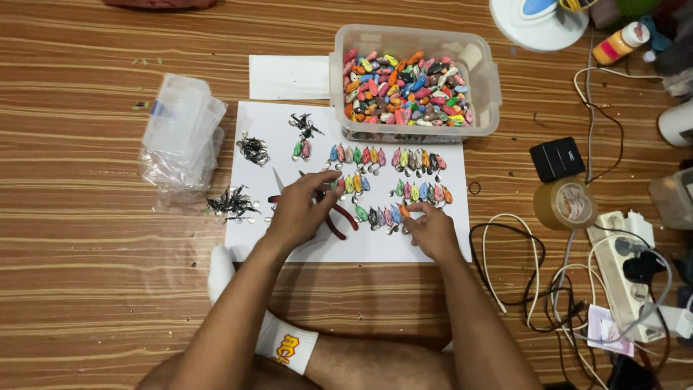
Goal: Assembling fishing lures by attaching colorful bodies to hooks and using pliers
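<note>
My left hand (299, 209) rests on a white paper sheet (289, 245), fingertips touching a small coloured lure near the rows of lures (390, 180). Red-handled pliers (339, 217) lie partly under this hand. My right hand (431, 227) pinches a small orange lure at the end of the lowest row. Rows of little coloured fish-shaped lures with metal blades lie across the sheet between and above both hands. Piles of dark hooks (231, 202) sit at the sheet's left side.
A clear plastic tub (485, 94) full of coloured lures stands behind the sheet. Clear bagged boxes (180, 133) lie at left. At right are a tape roll (567, 204), a black box (557, 159), cables and a power strip (624, 267). My socked foot (278, 339) is below.
</note>
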